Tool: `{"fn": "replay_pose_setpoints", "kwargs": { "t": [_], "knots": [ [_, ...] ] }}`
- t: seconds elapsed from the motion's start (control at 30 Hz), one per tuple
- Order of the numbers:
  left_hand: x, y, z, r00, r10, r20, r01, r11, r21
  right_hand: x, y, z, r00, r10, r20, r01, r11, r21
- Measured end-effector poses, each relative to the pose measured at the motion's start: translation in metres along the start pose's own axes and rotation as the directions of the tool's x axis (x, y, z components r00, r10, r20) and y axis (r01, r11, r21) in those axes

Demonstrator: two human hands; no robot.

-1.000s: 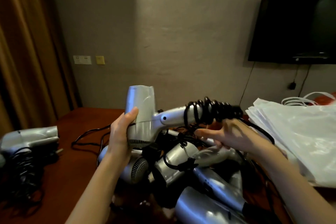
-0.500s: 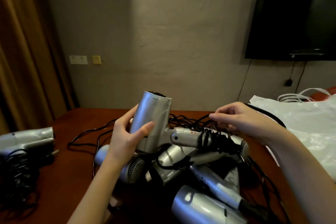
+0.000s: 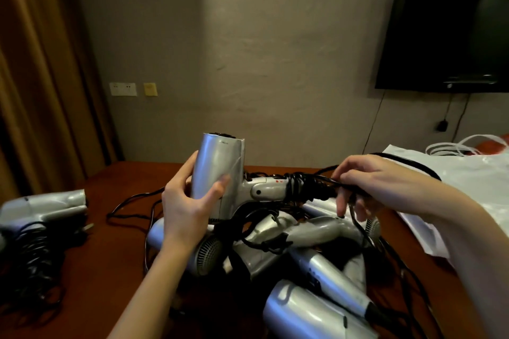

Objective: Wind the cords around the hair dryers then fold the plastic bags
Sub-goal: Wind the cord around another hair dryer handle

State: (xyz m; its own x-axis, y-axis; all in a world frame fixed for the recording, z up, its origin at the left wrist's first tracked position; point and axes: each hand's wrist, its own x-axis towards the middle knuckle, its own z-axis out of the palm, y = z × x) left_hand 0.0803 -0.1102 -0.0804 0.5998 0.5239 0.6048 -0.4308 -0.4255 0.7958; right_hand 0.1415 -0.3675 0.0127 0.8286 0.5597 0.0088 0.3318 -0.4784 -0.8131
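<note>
Pinching a black cord [image 3: 347, 187] between thumb and fingers [image 3: 340, 173], the right hand [image 3: 377, 184] draws it taut at centre right of the frame, beside coils already bunched on the handle of a silver hair dryer [image 3: 220, 173]. The left hand [image 3: 187, 201] wraps the dryer's barrel, thumb [image 3: 217, 187] pressed across the front, nozzle pointing up at mid-frame. Below them, a heap of unwound dryers [image 3: 303, 256] lies tangled on the dark wooden surface [image 3: 115, 256]; another dryer [image 3: 41, 206], its cord wound, sits at the left edge. White plastic bags [image 3: 468, 187] are stacked at right, unfolded.

The dryer looks rigid, smooth and light enough for one hand, best held by the barrel so the handle stays free; the cord appears springy and likely to slip off unless kept under tension. The plug end cannot be made out, and loose cords cross so thickly in the heap that which belongs to which dryer is unclear. Lowermost dryers are cut off by the frame's bottom edge.
</note>
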Motion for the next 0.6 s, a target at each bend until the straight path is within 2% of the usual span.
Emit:
{"fn": "replay_pose_setpoints", "kwargs": {
  "t": [0.07,0.17,0.33,0.5,0.6],
  "knots": [
    [-0.001,-0.002,0.003,1.000,-0.002,-0.024,0.001,1.000,-0.007,-0.001,-0.001,0.001,0.999,-0.046,0.006,0.044,0.981,0.186],
    [-0.002,-0.002,0.006,0.998,-0.038,-0.053,0.034,0.997,-0.068,0.004,0.000,0.012,0.992,-0.118,0.046,0.086,0.894,0.439],
    [0.003,-0.001,0.001,0.952,-0.274,-0.138,0.214,0.915,-0.342,0.013,0.011,0.023,0.944,-0.266,0.196,0.145,0.867,0.476],
    [0.008,0.000,0.001,0.899,-0.421,-0.118,0.311,0.806,-0.504,0.019,0.021,0.027,0.942,-0.297,0.158,0.218,0.896,0.387],
    [0.007,0.000,0.002,0.887,-0.462,-0.022,0.384,0.762,-0.522,0.022,0.025,0.026,0.957,-0.257,0.135,0.178,0.887,0.426]
  ]
}}
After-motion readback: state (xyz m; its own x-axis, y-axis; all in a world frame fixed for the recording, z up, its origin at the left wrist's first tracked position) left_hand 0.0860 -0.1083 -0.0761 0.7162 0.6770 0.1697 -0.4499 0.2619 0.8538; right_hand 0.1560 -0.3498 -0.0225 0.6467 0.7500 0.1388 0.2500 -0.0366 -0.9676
